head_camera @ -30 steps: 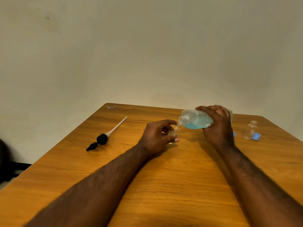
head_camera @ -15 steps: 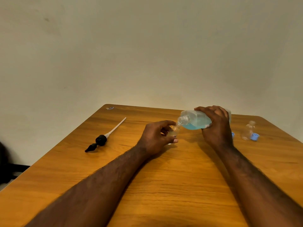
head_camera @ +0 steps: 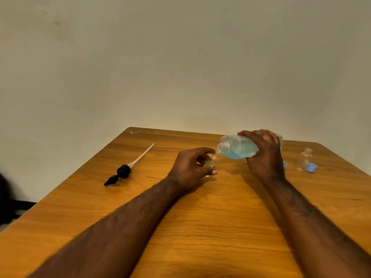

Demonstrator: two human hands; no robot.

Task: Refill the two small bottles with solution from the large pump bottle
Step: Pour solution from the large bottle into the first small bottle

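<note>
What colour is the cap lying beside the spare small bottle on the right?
Light blue cap, next to the clear small bottle; head view.

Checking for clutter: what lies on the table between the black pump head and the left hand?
Nothing: the head view shows bare wooden table between the pump head and left hand.

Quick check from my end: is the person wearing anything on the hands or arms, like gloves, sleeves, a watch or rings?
Nothing that shows. The left hand and right hand are bare, with no gloves and no rings visible. Both forearms are uncovered and hairy up to the frame's edge, with no sleeve, watch or band at either wrist.
</note>
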